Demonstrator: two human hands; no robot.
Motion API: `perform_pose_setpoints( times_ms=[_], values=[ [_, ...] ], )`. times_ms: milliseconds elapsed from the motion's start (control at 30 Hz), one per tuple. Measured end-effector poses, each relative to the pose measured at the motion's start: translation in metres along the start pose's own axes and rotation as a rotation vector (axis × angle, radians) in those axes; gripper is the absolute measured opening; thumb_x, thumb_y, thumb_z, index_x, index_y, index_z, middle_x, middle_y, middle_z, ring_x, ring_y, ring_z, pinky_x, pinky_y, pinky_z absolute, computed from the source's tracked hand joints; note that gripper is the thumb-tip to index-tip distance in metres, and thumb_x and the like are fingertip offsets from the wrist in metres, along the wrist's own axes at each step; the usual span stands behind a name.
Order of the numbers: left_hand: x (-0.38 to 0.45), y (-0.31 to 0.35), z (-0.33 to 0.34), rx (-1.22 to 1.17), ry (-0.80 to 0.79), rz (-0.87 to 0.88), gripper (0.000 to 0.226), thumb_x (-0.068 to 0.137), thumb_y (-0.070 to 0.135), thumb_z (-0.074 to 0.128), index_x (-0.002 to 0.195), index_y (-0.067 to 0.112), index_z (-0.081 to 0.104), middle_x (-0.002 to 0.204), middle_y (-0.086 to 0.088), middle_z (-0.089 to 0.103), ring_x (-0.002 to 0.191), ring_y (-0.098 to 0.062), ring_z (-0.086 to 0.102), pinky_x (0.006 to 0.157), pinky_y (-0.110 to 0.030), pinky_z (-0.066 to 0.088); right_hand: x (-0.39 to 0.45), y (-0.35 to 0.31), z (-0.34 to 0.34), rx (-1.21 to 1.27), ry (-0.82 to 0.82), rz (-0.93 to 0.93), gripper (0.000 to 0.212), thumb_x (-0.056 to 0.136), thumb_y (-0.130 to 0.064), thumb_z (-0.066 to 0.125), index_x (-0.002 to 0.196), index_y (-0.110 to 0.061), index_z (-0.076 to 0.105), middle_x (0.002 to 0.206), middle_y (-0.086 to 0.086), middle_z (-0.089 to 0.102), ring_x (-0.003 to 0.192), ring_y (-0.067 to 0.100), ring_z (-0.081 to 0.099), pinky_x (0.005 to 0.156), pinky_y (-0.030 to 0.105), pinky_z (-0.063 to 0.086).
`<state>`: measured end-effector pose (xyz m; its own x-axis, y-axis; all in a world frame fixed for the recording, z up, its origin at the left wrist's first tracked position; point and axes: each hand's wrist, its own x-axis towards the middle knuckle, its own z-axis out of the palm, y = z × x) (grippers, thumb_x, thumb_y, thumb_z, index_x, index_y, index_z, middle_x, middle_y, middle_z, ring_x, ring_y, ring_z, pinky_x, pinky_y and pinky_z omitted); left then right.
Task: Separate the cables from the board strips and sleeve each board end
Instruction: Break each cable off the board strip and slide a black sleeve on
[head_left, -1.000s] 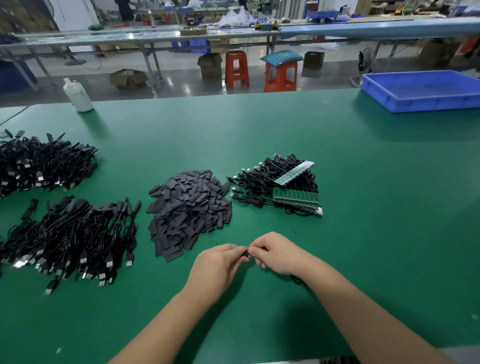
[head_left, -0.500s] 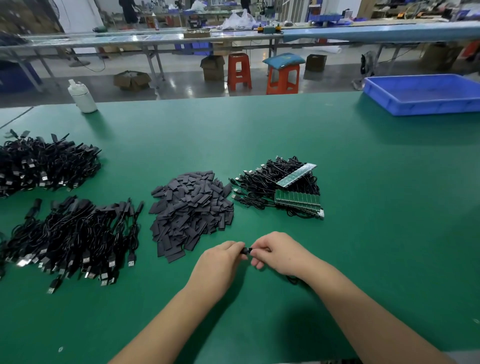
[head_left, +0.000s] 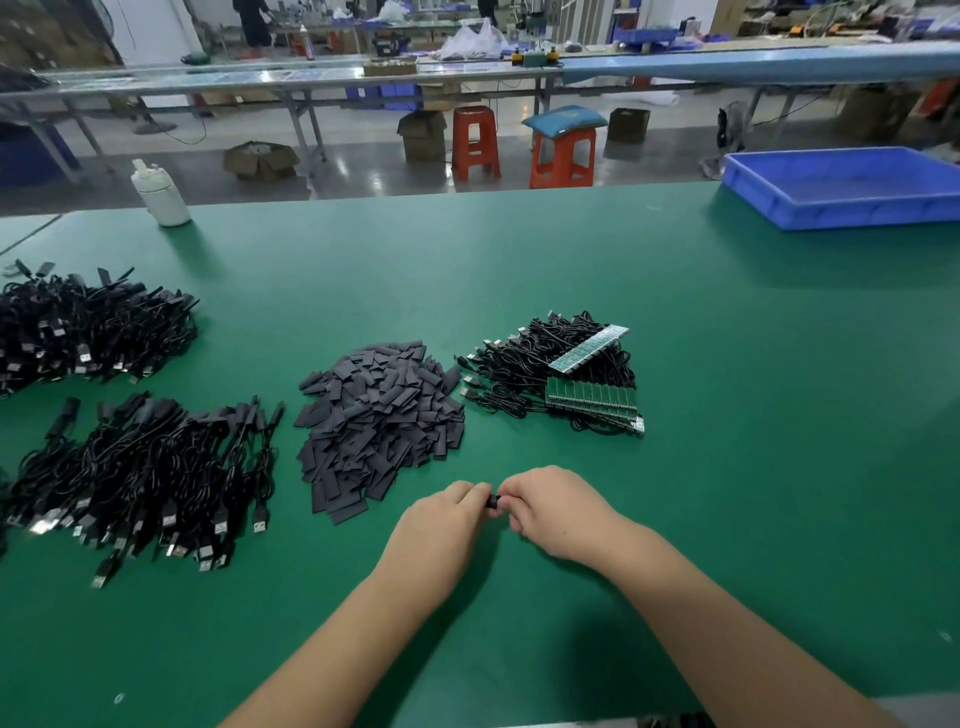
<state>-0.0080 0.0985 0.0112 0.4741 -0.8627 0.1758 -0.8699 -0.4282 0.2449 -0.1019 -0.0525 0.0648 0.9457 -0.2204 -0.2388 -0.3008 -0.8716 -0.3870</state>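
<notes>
My left hand (head_left: 441, 525) and my right hand (head_left: 556, 506) meet low over the green table, fingers curled, both pinching one small black piece (head_left: 492, 502) between them; most of it is hidden by my fingers. Beyond my hands lies a heap of flat dark sleeves (head_left: 379, 421). To its right, green board strips (head_left: 592, 397) lie on a tangle of black cables (head_left: 519, 364). A pile of black USB cables (head_left: 150, 467) sits at the left, another cable pile (head_left: 88, 327) behind it.
A blue plastic tray (head_left: 841, 208) stands at the far right of the green table (head_left: 753, 415). A white bottle (head_left: 161, 195) stands at the far left edge. Orange stools and long benches lie beyond the table.
My hands have stayed together on the small black piece, with only slight finger movement. The view has shifted a little.
</notes>
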Motion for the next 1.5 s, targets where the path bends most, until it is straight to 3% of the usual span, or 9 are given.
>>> perform_pose_setpoints(
  times_ms=[233,367,467,700,800,1000,1200,1367,1500],
  values=[
    [0.0,0.007,-0.008,-0.288,0.115,-0.103,0.029,0.1,0.025,0.052,0.125,0.015,0.063,0.118,0.002,0.063,0.101,-0.015,0.06,0.088,-0.029,0.048,-0.002,0.004,0.004,-0.027,0.123,0.022,0.025,0.1,-0.036,0.048,0.1,-0.025,0.071,0.091,-0.002,0.074,0.089,0.023,0.065,0.079,0.035,0.052],
    [0.007,0.004,-0.02,-0.658,-0.014,-0.418,0.018,0.099,0.032,0.056,0.101,0.028,0.073,0.07,0.006,0.072,0.053,0.004,0.053,0.057,-0.015,0.04,-0.004,0.008,0.005,-0.007,0.215,0.016,0.025,0.099,-0.039,0.052,0.112,-0.031,0.071,0.097,-0.006,0.075,0.093,0.019,0.066,0.08,0.033,0.052],
    [0.012,-0.001,-0.024,-0.818,-0.027,-0.466,0.012,0.095,0.022,0.064,0.093,0.028,0.074,0.064,0.004,0.07,0.053,-0.004,0.054,0.062,-0.025,0.045,-0.002,0.009,0.008,0.069,0.184,0.016,0.026,0.098,-0.038,0.056,0.12,-0.031,0.069,0.094,-0.01,0.075,0.091,0.013,0.066,0.082,0.03,0.051],
    [0.017,0.002,-0.038,-1.167,0.132,-0.415,0.04,0.089,0.016,0.07,0.124,0.033,0.06,0.094,0.009,0.069,0.082,0.0,0.065,0.077,-0.014,0.049,0.003,0.002,0.008,0.959,0.066,0.073,0.008,0.093,-0.009,0.067,0.1,-0.007,0.071,0.076,0.002,0.073,0.068,0.013,0.07,0.075,0.033,0.058],
    [0.01,0.012,-0.035,-1.334,-0.054,-0.423,0.04,0.089,0.034,0.063,0.128,0.028,0.056,0.11,0.005,0.073,0.103,-0.01,0.068,0.089,-0.021,0.053,0.007,-0.004,-0.002,1.277,0.156,0.072,0.007,0.091,-0.007,0.069,0.097,-0.008,0.072,0.083,0.008,0.077,0.075,0.016,0.073,0.068,0.023,0.057],
    [-0.004,0.026,-0.02,-1.356,-0.109,-0.422,0.017,0.098,0.012,0.056,0.102,-0.001,0.067,0.078,-0.006,0.065,0.069,-0.018,0.063,0.07,-0.027,0.052,0.018,-0.014,-0.011,1.559,0.355,0.111,0.012,0.091,-0.01,0.069,0.101,-0.003,0.067,0.089,0.012,0.077,0.081,0.018,0.075,0.068,0.02,0.057],
    [-0.003,-0.021,-0.043,-1.052,0.115,-0.579,0.005,0.091,0.02,0.068,0.095,0.022,0.07,0.07,-0.002,0.069,0.056,-0.02,0.065,0.045,-0.031,0.052,0.021,0.003,0.008,0.821,0.3,0.104,0.041,0.094,-0.027,0.067,0.133,-0.014,0.061,0.124,-0.002,0.067,0.109,0.006,0.064,0.092,0.01,0.045],
    [-0.005,-0.128,-0.079,-0.403,0.42,-0.76,0.025,0.092,0.029,0.064,0.116,0.02,0.066,0.087,0.001,0.072,0.065,-0.016,0.067,0.062,-0.032,0.058,0.003,0.066,0.038,-0.059,0.354,0.187,0.049,0.101,-0.044,0.047,0.145,-0.021,0.049,0.147,-0.006,0.05,0.14,0.012,0.039,0.116,0.029,0.028],
    [-0.024,-0.198,-0.084,0.108,0.215,-0.955,0.038,0.096,0.035,0.056,0.128,0.015,0.057,0.097,-0.011,0.069,0.077,-0.029,0.061,0.061,-0.032,0.049,-0.006,0.096,0.063,-0.139,0.354,0.246,0.051,0.104,-0.045,0.039,0.149,-0.022,0.043,0.156,-0.006,0.039,0.147,0.013,0.028,0.122,0.03,0.018]
  ],
)
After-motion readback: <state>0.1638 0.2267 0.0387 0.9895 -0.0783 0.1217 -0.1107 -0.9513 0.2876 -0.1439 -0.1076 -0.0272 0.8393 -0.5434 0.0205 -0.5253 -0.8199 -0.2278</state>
